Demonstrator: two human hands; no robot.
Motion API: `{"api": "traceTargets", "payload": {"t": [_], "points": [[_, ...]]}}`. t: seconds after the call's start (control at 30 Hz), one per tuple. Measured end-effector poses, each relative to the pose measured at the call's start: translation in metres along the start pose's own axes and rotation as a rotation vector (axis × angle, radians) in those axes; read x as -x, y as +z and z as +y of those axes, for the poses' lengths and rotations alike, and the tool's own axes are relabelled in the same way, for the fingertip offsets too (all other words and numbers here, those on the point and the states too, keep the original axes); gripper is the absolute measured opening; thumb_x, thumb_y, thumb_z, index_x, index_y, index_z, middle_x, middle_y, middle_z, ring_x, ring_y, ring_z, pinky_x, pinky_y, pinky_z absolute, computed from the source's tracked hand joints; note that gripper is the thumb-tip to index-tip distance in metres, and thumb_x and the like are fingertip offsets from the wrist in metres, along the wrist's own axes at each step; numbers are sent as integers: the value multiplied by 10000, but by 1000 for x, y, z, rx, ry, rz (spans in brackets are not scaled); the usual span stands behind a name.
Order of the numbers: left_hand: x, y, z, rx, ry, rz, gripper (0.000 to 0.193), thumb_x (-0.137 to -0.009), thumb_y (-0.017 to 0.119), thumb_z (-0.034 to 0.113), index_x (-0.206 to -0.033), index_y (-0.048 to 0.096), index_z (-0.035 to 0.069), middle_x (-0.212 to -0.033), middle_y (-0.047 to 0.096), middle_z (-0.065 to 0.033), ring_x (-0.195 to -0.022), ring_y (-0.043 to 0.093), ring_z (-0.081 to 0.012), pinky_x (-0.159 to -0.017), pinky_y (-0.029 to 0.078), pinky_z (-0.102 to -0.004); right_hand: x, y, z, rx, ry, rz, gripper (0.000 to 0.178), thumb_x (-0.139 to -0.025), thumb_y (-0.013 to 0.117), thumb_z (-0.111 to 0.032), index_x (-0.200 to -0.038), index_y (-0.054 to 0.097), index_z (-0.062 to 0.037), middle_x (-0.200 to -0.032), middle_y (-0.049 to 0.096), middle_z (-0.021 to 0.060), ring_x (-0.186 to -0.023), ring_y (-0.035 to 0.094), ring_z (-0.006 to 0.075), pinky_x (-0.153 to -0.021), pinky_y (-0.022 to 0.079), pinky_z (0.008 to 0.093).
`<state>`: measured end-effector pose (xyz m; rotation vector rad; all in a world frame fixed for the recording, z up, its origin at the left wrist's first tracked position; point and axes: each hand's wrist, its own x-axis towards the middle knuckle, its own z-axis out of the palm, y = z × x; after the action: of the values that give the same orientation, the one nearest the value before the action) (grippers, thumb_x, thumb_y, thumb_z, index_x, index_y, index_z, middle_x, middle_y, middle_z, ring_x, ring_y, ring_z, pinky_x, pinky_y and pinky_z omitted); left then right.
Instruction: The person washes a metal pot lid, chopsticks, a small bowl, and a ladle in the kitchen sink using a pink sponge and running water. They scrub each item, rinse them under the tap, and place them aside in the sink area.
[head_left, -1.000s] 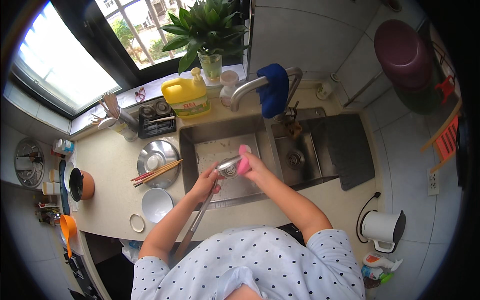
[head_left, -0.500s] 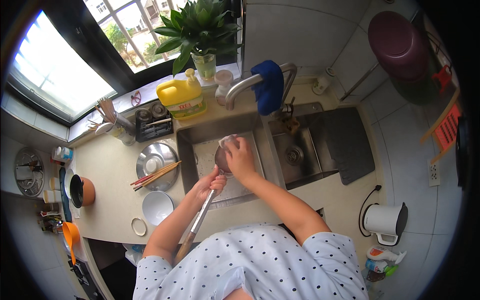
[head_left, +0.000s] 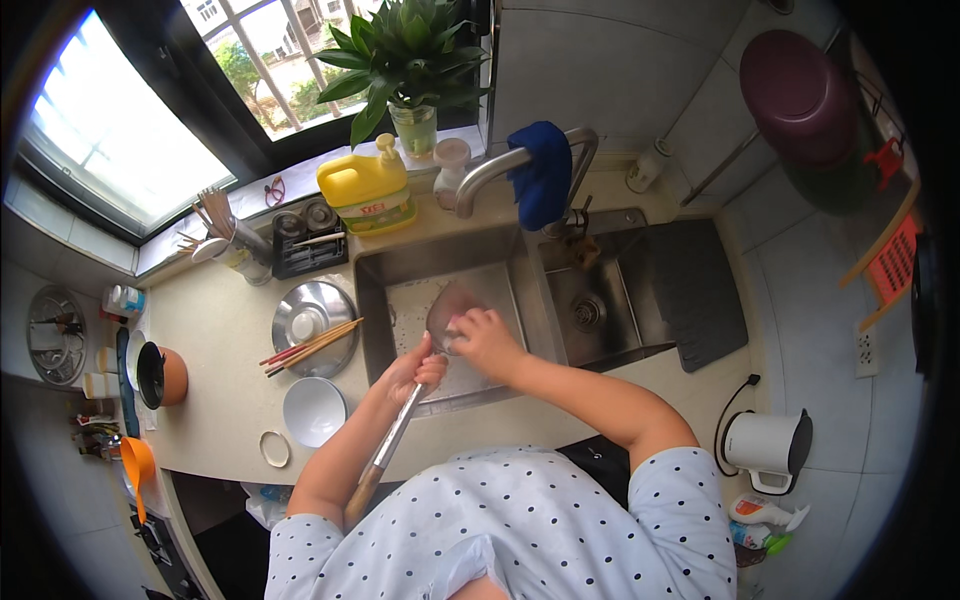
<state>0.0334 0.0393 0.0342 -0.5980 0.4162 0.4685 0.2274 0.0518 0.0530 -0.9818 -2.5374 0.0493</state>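
Note:
My left hand (head_left: 414, 368) is closed round the handle of a long metal spatula (head_left: 400, 425), close to its head. The wooden end of the handle reaches back past my left forearm. The spatula's broad head is blurred and hangs over the left basin of the sink (head_left: 497, 385). My right hand (head_left: 485, 343) is curled against the near part of that head, beside my left hand. Only a small pale bit of the cloth (head_left: 452, 335) shows at its fingers; the rest is hidden.
Left of the sink are a steel lid (head_left: 300, 297) under several chopsticks, a white bowl (head_left: 314, 411) and a jar ring (head_left: 275, 449). A yellow detergent jug (head_left: 365, 190) stands behind. The faucet (head_left: 490, 180), draped with a blue cloth (head_left: 541, 170), arches over. A kettle (head_left: 762, 447) stands right.
My right hand has slid toward me along the spatula's head, closer to my left hand. The far part of the head, covered before, shows now. My left hand keeps its grip.

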Motion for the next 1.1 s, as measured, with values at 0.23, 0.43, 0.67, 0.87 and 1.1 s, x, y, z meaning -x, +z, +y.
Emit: {"api": "traceTargets", "payload": {"t": [0.23,0.43,0.67,0.87,1.1], "points": [[1,-7,-7,89,-54,-4,468,-870,454,465,-656,341,65,-570,291,15,-437,276,-68,-343,255,-192,-26,-11,24,71,191,168,164,-709,531,-137,-848,616,-159,-1094,511,57,-975,462,227,-803,363,374],[6,-2,-6,124,-5,-20,450,-873,454,456,-668,352,69,-591,302,8,-436,271,-72,-338,253,-192,-21,-13,17,61,29,54,134,-704,531,-143,-804,620,-162,-1070,511,49,-971,462,232,-780,357,375],[5,-2,0,-26,49,2,432,-898,424,431,-683,354,62,-591,300,-1,-458,283,-78,-361,269,-196,4,0,-3,-90,104,-86,158,-714,525,-127,-812,637,-177,-1018,524,36,-951,469,238,-783,374,403],[13,20,-1,-638,428,224,170,-959,322,202,-888,350,49,-737,422,-61,-536,337,-99,-446,324,-202,19,-2,35,-268,538,-310,167,-718,605,-164,-874,656,-131,-1006,554,93,-928,529,277,-769,430,383],[2,21,7,-411,261,214,264,-956,304,211,-832,371,-13,-691,388,-36,-464,271,-50,-386,255,-178,-5,-32,3,-388,504,78,236,-686,642,-111,-920,626,-127,-995,553,86,-887,543,271,-750,443,358]]}}
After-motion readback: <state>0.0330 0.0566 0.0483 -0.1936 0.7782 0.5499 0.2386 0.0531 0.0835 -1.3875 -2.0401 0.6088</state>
